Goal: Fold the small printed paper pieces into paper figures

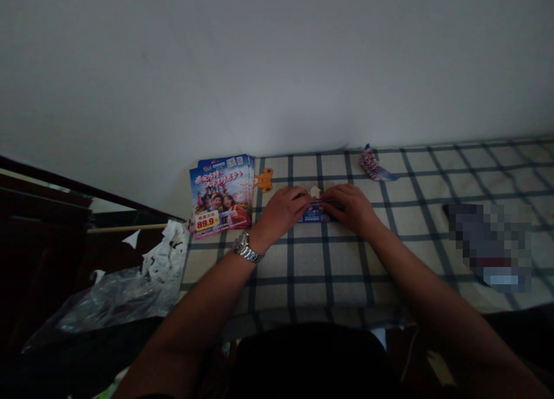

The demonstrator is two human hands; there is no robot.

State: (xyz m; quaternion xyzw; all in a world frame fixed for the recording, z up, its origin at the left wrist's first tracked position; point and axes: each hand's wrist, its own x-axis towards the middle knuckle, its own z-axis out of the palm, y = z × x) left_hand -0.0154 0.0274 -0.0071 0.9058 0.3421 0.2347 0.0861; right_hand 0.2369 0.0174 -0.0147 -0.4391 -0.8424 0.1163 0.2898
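A blue printed flyer (317,217), partly covered by my fingers, lies on the checked cloth in front of me. Its upper edge looks folded, with a bit of white paper showing. My left hand (285,210), with a metal watch on the wrist, pinches it from the left. From the other side my right hand (351,209) grips it, fingers bent and close to the left fingertips. Left of my hands sits a stack of flyers (221,197) with a colourful picture and "89.9" on top. Beyond my right hand rests a folded flyer piece (374,165), one end standing up.
The checked tablecloth (415,243) covers the surface, which meets a white wall (277,70). A blurred-out dark object (489,246) lies at the right. An orange bear figure (263,180) is beside the stack. Clear plastic and torn white paper (167,255) lie at the left.
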